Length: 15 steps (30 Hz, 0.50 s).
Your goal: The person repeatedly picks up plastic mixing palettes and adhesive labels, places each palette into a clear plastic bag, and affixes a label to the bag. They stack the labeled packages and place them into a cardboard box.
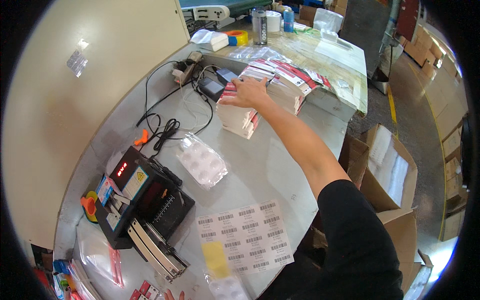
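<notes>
My right hand [248, 93] reaches across the table and rests on top of a stack of red-and-white printed cards [237, 120], fingers spread over its upper edge. Beside it stands another tall stack of the same cards [287, 95]. Of my left hand [173, 296] only a few fingertips show at the bottom edge; they are apart, and the rest is out of frame. Next to them lie small red-and-black cards [145, 290]. A black machine with a red lit display [145, 190] and curved metal rails stands to the left.
A sheet of barcode labels [250, 237], a clear blister pack [202, 160] and plastic bags [95, 250] lie on the grey table. Cables and black adapters [212, 87] run along the back wall. Open cartons [390, 165] stand at the right, below the table edge.
</notes>
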Each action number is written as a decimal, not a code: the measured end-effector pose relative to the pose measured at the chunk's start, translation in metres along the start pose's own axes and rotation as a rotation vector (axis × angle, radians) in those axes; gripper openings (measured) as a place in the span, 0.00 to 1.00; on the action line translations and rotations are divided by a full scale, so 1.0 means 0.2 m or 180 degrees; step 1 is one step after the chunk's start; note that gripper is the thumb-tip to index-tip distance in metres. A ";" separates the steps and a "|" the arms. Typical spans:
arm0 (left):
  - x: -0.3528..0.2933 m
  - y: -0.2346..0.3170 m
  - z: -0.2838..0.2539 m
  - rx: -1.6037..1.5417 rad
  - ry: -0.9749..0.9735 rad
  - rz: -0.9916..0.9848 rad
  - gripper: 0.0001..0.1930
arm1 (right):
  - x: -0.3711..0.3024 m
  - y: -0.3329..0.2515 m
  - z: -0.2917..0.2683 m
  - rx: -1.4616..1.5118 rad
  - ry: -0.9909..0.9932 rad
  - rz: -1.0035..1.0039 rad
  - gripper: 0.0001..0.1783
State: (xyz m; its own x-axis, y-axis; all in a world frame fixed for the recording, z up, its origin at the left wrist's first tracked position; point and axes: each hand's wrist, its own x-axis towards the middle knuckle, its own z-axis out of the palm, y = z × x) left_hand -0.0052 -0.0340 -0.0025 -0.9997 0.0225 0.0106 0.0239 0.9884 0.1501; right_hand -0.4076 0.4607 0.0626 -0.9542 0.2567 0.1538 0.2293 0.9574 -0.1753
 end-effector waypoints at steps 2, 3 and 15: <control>0.01 0.02 0.00 -0.0208 0.0119 0.0148 0.19 | -0.04 -0.02 -0.01 -0.0059 0.0052 -0.0091 0.53; 0.01 0.03 0.00 -0.0201 0.0102 0.0168 0.19 | -0.07 -0.02 -0.02 -0.0100 0.0049 -0.0149 0.52; -0.11 0.15 -0.02 -0.0695 0.0724 0.0205 0.18 | -0.94 -0.10 -0.14 -0.0254 0.0190 -0.0447 0.48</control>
State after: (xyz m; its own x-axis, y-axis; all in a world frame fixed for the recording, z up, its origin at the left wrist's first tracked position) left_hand 0.0173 -0.0060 0.0049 -0.9695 0.0255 0.2439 0.1126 0.9299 0.3502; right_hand -0.2271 0.3967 0.0640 -0.9653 0.1248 0.2294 0.1114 0.9913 -0.0706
